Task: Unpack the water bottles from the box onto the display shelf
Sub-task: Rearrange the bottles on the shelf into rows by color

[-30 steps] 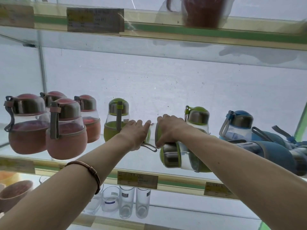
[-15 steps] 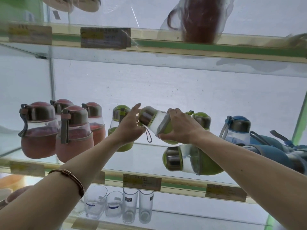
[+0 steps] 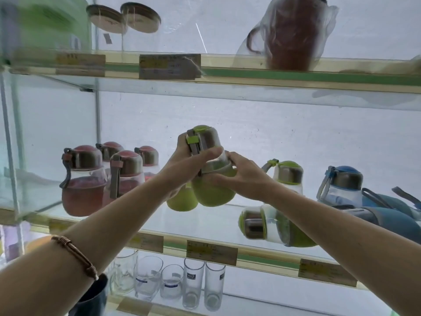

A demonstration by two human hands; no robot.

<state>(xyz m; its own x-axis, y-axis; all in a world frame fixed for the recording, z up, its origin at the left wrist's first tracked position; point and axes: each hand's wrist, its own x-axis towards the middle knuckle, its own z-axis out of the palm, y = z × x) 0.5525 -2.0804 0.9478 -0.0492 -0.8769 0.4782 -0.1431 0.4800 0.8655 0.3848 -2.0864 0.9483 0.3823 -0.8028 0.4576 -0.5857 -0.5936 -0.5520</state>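
Now both hands (image 3: 245, 176) grip green bottle (image 3: 213, 179) upright.

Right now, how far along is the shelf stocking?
Done: pink bottles stand grouped at the shelf's left, and one green bottle and one blue bottle stand upright. In hand: both the left hand and right hand hold a green bottle upright above the glass shelf. Left: a lying green bottle and lying blue ones need standing. The box is out of view.
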